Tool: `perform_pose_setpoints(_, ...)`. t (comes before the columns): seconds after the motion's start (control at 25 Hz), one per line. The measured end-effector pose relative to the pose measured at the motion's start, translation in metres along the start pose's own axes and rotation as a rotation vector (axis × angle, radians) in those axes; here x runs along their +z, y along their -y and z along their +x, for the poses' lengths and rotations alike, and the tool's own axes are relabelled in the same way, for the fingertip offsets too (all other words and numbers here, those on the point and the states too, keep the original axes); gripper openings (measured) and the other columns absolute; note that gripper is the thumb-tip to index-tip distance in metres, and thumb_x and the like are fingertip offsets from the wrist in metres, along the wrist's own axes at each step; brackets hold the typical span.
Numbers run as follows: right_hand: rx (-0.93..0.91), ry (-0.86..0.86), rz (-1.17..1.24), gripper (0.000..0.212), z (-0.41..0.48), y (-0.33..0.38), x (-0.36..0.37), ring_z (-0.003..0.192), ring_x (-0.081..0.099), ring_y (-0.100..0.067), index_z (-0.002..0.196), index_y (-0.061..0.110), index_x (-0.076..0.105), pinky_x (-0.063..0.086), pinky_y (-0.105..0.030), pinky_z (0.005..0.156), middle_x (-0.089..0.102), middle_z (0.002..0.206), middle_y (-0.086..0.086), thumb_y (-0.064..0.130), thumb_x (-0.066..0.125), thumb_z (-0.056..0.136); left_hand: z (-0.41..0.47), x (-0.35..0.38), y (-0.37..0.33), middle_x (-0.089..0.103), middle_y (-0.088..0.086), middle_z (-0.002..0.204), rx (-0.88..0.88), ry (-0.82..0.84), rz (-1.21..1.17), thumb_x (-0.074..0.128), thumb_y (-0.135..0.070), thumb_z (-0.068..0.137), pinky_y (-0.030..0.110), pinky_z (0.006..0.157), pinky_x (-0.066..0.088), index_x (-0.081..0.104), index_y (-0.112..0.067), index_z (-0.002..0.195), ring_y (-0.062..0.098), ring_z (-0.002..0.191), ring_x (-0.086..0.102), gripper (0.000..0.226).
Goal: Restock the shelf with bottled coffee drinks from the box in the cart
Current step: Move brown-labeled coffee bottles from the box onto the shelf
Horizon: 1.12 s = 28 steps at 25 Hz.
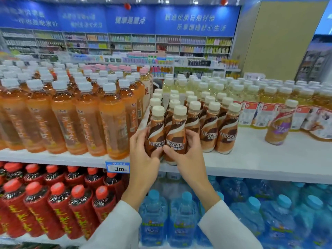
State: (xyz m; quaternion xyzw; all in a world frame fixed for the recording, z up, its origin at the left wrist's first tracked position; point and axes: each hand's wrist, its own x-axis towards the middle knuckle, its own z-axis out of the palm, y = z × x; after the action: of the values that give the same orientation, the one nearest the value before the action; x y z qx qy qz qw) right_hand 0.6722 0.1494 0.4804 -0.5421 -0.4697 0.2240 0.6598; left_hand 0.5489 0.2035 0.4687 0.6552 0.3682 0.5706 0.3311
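On the shelf (260, 164), coffee bottles (210, 128) stand in rows between tea bottles (86, 119) at left and juice bottles (251, 97) behind and right. The left hand (143, 157) and right hand (188, 155) each hold a front one at the edge. Water bottles (251, 216) stand below.

Brown coffee bottles (210, 130), cream caps, upright rows on white shelf (251, 159), seemingly touching

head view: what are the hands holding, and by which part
The left hand grips the left cream-capped brown plastic coffee bottle round its lower body, at the label; the right hand grips the right cream-capped brown plastic coffee bottle the same way.
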Motion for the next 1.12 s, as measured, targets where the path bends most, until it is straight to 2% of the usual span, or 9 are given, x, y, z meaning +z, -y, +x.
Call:
perform_pose_setpoints(0.16,-0.043,-0.051,-0.065,0.07,0.001,-0.022,0.004,0.123,0.058,-0.008,0.134,0.034,0.048,0.05,-0.038,0.106,0.055,0.129,0.014,0.031,0.087,0.076,-0.007,0.011,0.007,0.042,-0.009,0.148,0.055,-0.064,0.063,0.064,-0.005,0.093,0.038,0.118,0.035,0.039,-0.022,0.152,0.003,0.141,0.036,0.066)
perform_pose_setpoints(0.28,-0.05,-0.124,-0.189,0.073,0.0,-0.025,0.005,0.124,0.051,-0.002,0.138,0.033,0.053,0.047,-0.031,0.108,0.048,0.125,0.016,0.042,0.087,0.074,-0.013,0.018,0.01,0.051,-0.004,0.144,0.104,-0.168,0.302,0.065,-0.015,0.095,0.023,0.106,0.033,0.038,-0.017,0.153,0.007,0.126,0.035,0.064)
perform_pose_setpoints(0.36,-0.071,-0.141,-0.255,0.075,0.0,-0.022,0.003,0.119,0.051,0.002,0.139,0.029,0.054,0.047,-0.021,0.104,0.051,0.125,0.012,0.042,0.088,0.073,-0.017,0.02,0.01,0.048,0.002,0.146,0.139,-0.199,0.401,0.067,-0.017,0.093,0.021,0.102,0.03,0.036,-0.014,0.154,0.012,0.12,0.033,0.068)
perform_pose_setpoints(0.44,-0.083,-0.138,-0.266,0.075,-0.001,-0.022,0.002,0.119,0.051,0.002,0.14,0.029,0.054,0.045,-0.013,0.101,0.053,0.126,0.013,0.041,0.088,0.074,-0.017,0.018,0.013,0.038,0.004,0.146,0.15,-0.17,0.38,0.072,-0.016,0.087,0.026,0.106,0.035,0.036,-0.017,0.154,0.019,0.128,0.038,0.076)
perform_pose_setpoints(0.6,-0.032,-0.147,-0.182,0.065,-0.006,-0.027,0.0,0.115,0.06,-0.001,0.129,0.035,0.055,0.054,-0.03,0.099,0.061,0.121,0.019,0.034,0.089,0.074,-0.013,0.007,0.018,0.037,-0.006,0.128,0.077,-0.107,0.282,0.08,-0.019,0.082,0.037,0.104,0.047,0.039,-0.027,0.149,0.018,0.123,0.049,0.079)
perform_pose_setpoints(0.72,-0.009,-0.142,-0.144,0.059,-0.007,-0.027,-0.001,0.108,0.064,0.001,0.122,0.037,0.055,0.057,-0.032,0.095,0.066,0.114,0.02,0.03,0.09,0.075,-0.012,0.002,0.019,0.048,-0.007,0.127,0.068,-0.084,0.267,0.076,-0.015,0.084,0.043,0.102,0.049,0.041,-0.027,0.146,0.017,0.121,0.053,0.072)
perform_pose_setpoints(0.8,-0.007,-0.129,-0.137,0.058,-0.007,-0.028,-0.002,0.107,0.065,0.001,0.123,0.035,0.056,0.057,-0.032,0.095,0.068,0.114,0.018,0.029,0.089,0.076,-0.014,0.003,0.019,0.052,-0.007,0.128,0.082,-0.102,0.247,0.075,-0.009,0.085,0.043,0.1,0.05,0.046,-0.024,0.143,0.017,0.119,0.055,0.067)
perform_pose_setpoints(0.96,-0.016,-0.114,-0.169,0.061,-0.009,-0.035,-0.002,0.113,0.064,-0.005,0.129,0.033,0.056,0.056,-0.034,0.098,0.067,0.12,0.016,0.033,0.087,0.077,-0.022,0.004,0.023,0.043,-0.002,0.13,0.182,-0.193,0.28,0.073,0.0,0.086,0.032,0.097,0.052,0.049,-0.016,0.145,0.015,0.115,0.055,0.065)
perform_pose_setpoints(1.12,-0.023,-0.144,-0.192,0.066,-0.01,-0.041,0.001,0.118,0.062,-0.007,0.135,0.032,0.055,0.054,-0.036,0.1,0.065,0.126,0.014,0.039,0.086,0.077,-0.022,0.001,0.026,0.047,-0.003,0.128,0.147,-0.156,0.24,0.074,-0.007,0.087,0.029,0.097,0.052,0.049,-0.016,0.145,0.016,0.118,0.055,0.064)
